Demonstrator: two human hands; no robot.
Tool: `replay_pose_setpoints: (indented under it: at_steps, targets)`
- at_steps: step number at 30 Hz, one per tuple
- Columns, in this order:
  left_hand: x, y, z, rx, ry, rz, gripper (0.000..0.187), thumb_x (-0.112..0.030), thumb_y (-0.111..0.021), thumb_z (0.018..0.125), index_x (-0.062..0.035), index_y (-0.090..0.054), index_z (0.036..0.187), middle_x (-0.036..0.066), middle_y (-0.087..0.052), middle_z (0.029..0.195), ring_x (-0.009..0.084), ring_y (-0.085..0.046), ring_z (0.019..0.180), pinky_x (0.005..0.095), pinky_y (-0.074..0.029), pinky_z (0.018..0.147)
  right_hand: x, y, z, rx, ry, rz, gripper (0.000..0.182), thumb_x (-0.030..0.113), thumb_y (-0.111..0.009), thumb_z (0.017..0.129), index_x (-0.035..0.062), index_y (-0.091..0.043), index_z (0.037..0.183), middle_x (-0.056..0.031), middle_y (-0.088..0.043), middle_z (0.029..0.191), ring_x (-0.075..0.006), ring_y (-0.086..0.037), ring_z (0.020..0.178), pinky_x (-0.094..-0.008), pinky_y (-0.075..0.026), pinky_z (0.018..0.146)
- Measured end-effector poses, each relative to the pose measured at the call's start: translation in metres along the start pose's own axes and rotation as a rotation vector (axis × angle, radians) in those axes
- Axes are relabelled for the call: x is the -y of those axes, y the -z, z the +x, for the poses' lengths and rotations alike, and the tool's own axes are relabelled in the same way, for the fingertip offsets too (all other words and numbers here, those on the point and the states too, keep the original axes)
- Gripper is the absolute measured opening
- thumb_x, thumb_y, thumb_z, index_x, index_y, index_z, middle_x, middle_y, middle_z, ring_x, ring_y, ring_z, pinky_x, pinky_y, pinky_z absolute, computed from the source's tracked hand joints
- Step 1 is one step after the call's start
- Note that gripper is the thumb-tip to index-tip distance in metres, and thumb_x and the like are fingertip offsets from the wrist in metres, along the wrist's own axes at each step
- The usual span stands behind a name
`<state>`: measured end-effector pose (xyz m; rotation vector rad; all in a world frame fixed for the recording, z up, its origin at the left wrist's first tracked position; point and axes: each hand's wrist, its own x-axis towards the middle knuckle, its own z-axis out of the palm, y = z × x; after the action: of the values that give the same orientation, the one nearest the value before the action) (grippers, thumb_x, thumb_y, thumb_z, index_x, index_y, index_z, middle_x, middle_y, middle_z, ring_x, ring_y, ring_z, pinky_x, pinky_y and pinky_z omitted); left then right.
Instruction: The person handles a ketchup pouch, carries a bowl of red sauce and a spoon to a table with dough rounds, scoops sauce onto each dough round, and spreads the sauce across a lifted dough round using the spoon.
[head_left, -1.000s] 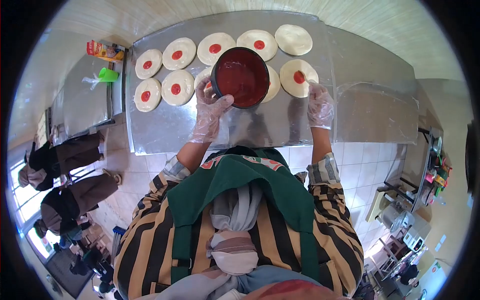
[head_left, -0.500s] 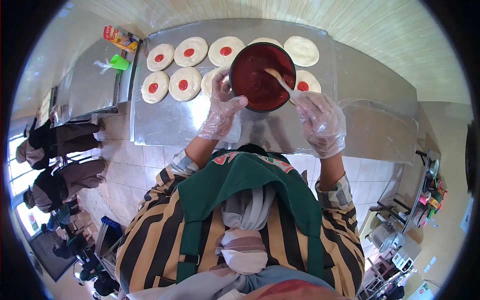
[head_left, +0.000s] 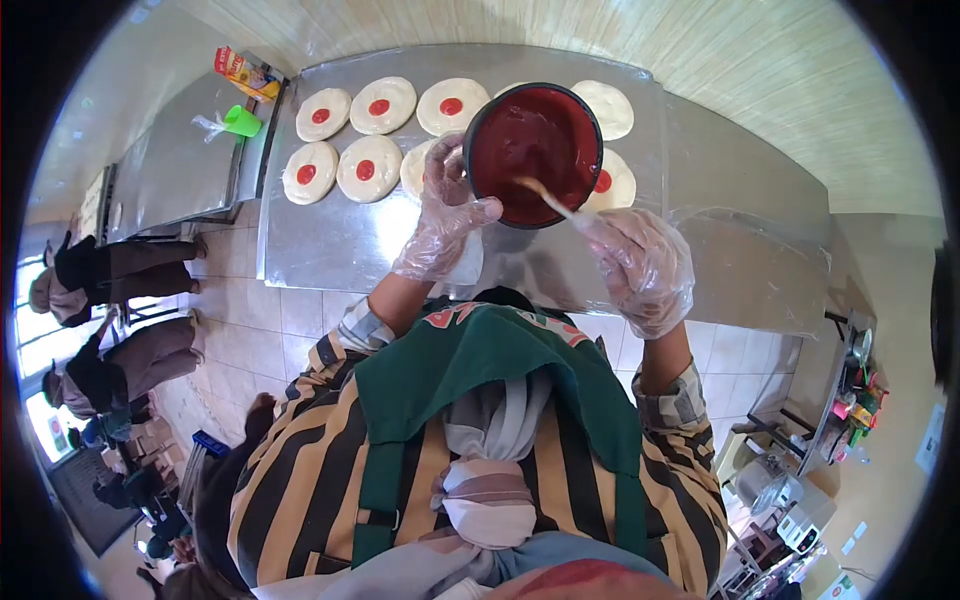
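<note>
In the head view, my left hand (head_left: 445,218), in a clear plastic glove, grips the side of a dark-rimmed bowl (head_left: 597,150) tilted toward me. Red sauce (head_left: 535,135) coats its inside. Pinched in my gloved right hand (head_left: 640,265) is the handle of a spoon (head_left: 550,198), its tip down in the sauce near the bowl's near side. Under and around the bowl lie two rows of round flat doughs; several carry a red spot in the middle, such as this dough disc (head_left: 365,170). The back right dough disc (head_left: 603,108) shows plain on top. The bowl partly hides some discs.
The doughs lie on a metal table (head_left: 350,245) with plastic film over its right part. On a side counter at left stand a green cup (head_left: 241,121) and a red-yellow packet (head_left: 245,75). Other people (head_left: 120,275) stand further left. A shelf with items (head_left: 855,390) is at right.
The bowl has shifted slightly right and its inside shows more. My right hand has drawn the spoon lower, toward the near side of the bowl. Another person's dark clothing appears at lower left.
</note>
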<state>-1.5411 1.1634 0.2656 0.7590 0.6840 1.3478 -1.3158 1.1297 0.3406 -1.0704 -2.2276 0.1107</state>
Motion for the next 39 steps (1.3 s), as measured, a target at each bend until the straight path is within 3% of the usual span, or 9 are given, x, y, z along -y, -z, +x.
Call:
replay_pose_setpoints:
  at_steps: [11,19,22,28,30,35,37,38,39]
  targets:
    - [0.002,-0.012,-0.002,0.021,-0.038,0.111,0.099,-0.013,-0.088,0.058,-0.0157,-0.028,0.136,0.012,-0.040,0.133,0.0264,-0.042,0.125,0.0426,-0.041,0.103,-0.017,-0.006,-0.014,-0.137,-0.055,-0.106,0.014,0.008,-0.066,0.079,0.0105,-0.067,0.093,-0.0065,-0.065,0.086,-0.0253,-0.063,0.076,-0.0345,-0.053,0.070]
    - [0.019,-0.014,-0.003,0.034,-0.038,0.238,0.097,-0.009,-0.088,0.059,-0.0187,-0.028,0.135,0.009,-0.042,0.129,0.0223,-0.043,0.120,0.0403,-0.045,0.099,-0.017,-0.055,-0.031,-0.383,-1.003,1.160,0.023,0.011,-0.052,0.094,-0.0073,-0.063,0.102,-0.0121,-0.066,0.086,-0.0174,-0.064,0.071,-0.0294,-0.054,0.068]
    - [0.032,-0.009,-0.003,0.051,-0.040,0.333,0.097,-0.008,-0.087,0.060,-0.0181,-0.027,0.135,0.008,-0.042,0.128,0.0217,-0.043,0.120,0.0404,-0.046,0.097,-0.024,-0.068,-0.039,-0.514,-1.111,1.542,0.026,0.012,-0.052,0.094,-0.0098,-0.061,0.105,-0.0148,-0.065,0.083,-0.0192,-0.063,0.069,-0.0306,-0.055,0.069]
    - [0.058,0.007,0.002,0.002,-0.029,0.286,0.089,-0.006,-0.081,0.068,-0.0180,-0.025,0.136,0.009,-0.041,0.129,0.0227,-0.044,0.120,0.0418,-0.049,0.092,-0.051,-0.078,-0.039,-0.661,-1.122,1.783,0.027,0.017,-0.056,0.092,-0.0067,-0.058,0.105,-0.0131,-0.063,0.084,-0.0195,-0.061,0.071,-0.0308,-0.053,0.070]
    - [0.051,0.001,-0.001,-0.224,0.320,-0.071,0.084,-0.007,-0.078,0.070,-0.0162,-0.023,0.133,0.011,-0.046,0.125,0.0248,-0.052,0.113,0.0415,-0.053,0.085,-0.069,-0.077,-0.035,-0.685,-1.100,1.737,0.030,0.018,-0.057,0.092,-0.0073,-0.056,0.109,-0.0122,-0.062,0.085,-0.0190,-0.060,0.075,-0.0310,-0.052,0.072]
    - [0.059,0.018,-0.003,-0.280,0.320,-0.196,0.077,-0.011,-0.074,0.076,-0.0190,-0.023,0.133,0.014,-0.044,0.130,0.0304,-0.054,0.113,0.0478,-0.055,0.083,-0.124,-0.062,-0.004,-0.794,-0.963,1.489,0.032,0.020,-0.058,0.092,-0.0083,-0.057,0.107,-0.0115,-0.061,0.086,-0.0187,-0.060,0.079,-0.0296,-0.051,0.075]
    - [0.057,0.022,-0.004,-0.306,0.305,-0.188,0.076,-0.011,-0.073,0.076,-0.0194,-0.023,0.133,0.014,-0.044,0.130,0.0304,-0.054,0.114,0.0484,-0.055,0.083,-0.143,-0.056,0.014,-0.845,-0.908,0.958,0.028,0.020,-0.058,0.092,-0.0062,-0.062,0.100,-0.0113,-0.062,0.087,-0.0196,-0.061,0.080,-0.0302,-0.051,0.074]
    - [0.057,0.025,-0.007,-0.329,0.295,-0.176,0.075,-0.010,-0.072,0.077,-0.0198,-0.023,0.133,0.015,-0.044,0.130,0.0304,-0.053,0.115,0.0489,-0.054,0.083,-0.155,-0.062,0.016,-0.836,-0.909,0.962,0.028,0.020,-0.058,0.092,-0.0062,-0.062,0.100,-0.0113,-0.062,0.087,-0.0196,-0.061,0.080,-0.0302,-0.051,0.074]
    - [0.055,0.027,-0.009,-0.343,0.298,-0.168,0.073,-0.010,-0.071,0.078,-0.0200,-0.024,0.134,0.015,-0.043,0.131,0.0304,-0.052,0.116,0.0497,-0.054,0.084,-0.168,-0.071,0.015,-0.832,-0.723,0.783,0.024,0.019,-0.058,0.092,-0.0036,-0.064,0.098,-0.0120,-0.063,0.089,-0.0209,-0.061,0.080,-0.0309,-0.051,0.074]
